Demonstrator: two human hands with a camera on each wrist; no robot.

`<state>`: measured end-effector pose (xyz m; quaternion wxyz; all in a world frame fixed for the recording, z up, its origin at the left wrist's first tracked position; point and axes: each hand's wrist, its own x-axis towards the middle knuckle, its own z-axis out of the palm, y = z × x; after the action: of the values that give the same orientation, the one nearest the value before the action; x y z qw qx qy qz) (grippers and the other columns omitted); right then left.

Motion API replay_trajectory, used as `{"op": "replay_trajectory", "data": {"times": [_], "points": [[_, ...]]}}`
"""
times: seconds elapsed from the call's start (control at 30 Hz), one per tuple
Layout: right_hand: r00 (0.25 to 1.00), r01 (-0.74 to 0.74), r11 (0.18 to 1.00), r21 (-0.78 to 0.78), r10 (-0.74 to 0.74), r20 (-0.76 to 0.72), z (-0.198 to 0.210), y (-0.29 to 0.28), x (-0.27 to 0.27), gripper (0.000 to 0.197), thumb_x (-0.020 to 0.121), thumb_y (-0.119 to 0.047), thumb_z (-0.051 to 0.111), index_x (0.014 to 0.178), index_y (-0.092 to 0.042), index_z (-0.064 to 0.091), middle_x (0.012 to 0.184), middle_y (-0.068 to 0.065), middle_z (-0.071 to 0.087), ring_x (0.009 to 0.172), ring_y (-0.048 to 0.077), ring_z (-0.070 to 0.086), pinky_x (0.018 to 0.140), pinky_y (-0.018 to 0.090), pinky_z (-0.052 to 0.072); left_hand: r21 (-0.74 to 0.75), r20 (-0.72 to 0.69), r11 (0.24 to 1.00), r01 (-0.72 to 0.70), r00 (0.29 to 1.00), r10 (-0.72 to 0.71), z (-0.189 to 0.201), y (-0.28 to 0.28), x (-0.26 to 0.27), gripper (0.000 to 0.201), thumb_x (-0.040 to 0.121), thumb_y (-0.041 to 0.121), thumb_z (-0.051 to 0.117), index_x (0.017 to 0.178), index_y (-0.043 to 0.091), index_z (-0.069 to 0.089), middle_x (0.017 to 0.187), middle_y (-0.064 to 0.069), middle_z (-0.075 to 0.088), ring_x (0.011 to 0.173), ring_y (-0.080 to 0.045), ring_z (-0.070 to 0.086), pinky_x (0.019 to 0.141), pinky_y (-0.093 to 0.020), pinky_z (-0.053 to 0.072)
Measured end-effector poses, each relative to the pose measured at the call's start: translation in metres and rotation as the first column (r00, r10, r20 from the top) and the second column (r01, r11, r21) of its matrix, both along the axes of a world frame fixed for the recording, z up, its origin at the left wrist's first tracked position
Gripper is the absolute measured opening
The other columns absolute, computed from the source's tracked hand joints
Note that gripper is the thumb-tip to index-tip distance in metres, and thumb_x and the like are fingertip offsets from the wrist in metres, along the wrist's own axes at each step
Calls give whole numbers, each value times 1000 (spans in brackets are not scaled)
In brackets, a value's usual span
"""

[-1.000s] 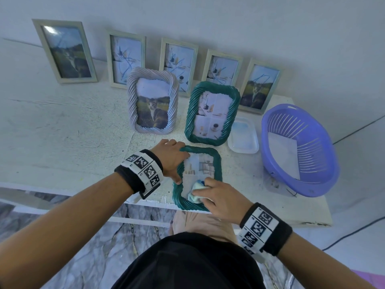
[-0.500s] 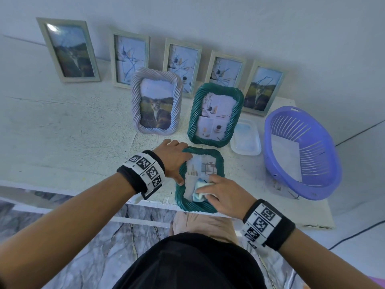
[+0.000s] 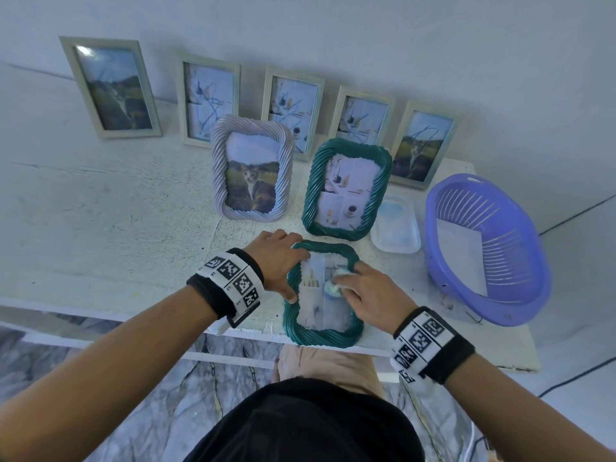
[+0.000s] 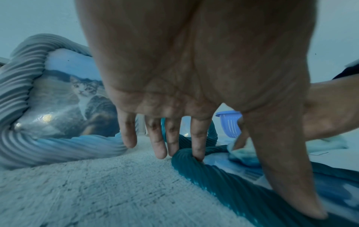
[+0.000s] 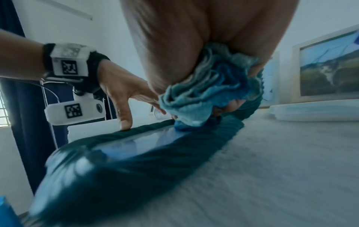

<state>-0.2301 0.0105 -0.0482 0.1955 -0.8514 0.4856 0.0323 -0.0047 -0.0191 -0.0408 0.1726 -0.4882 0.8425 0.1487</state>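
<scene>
Up the glass my cloth has slid, from the middle toward the far end of the frame, which lies flat at the near edge of the table. My right hand has its fingers curled round the bunched cloth, pressing it down. My left hand is spread, fingers nearly straight, thumb and forefinger pressing the frame's left rim.
</scene>
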Motion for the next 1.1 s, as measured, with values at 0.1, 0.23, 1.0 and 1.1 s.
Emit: {"op": "replay_trajectory", "data": {"times": [0.1,0.23,1.0,1.1], "points": [[991,127,990,-56,-130,-43,-9,-14,20,29,99,-16,43,123,-12,59,109,12,50,87,32,58,76,35,44,-2,-14,1000,-1,1000,0,-1,0,0,92,69,66,71,144,27,35,151,-3,27,132,-28,31,106,-42,29],[970,242,970,-17,-241,33,-15,-17,43,28,100,-19,41,119,-12,60,110,14,50,95,34,57,78,35,43,-5,-23,1000,-6,1000,6,0,0,0,93,67,65,72,144,26,36,152,-2,27,132,-27,31,107,-42,28],[997,80,997,-8,-80,16,-11,-9,48,33,99,-22,42,127,-13,56,115,12,51,97,32,59,83,37,46,6,-54,1000,-15,998,15,-2,-4,3,93,63,68,73,140,29,37,151,1,28,131,-26,32,107,-43,28],[999,9,998,64,-12,51,-10,10,44,37,99,-23,42,134,-19,51,123,10,50,103,29,58,88,36,44,3,-51,1000,-15,999,15,-2,-4,2,94,63,68,74,140,29,37,151,2,27,132,-26,31,107,-42,27]]}}
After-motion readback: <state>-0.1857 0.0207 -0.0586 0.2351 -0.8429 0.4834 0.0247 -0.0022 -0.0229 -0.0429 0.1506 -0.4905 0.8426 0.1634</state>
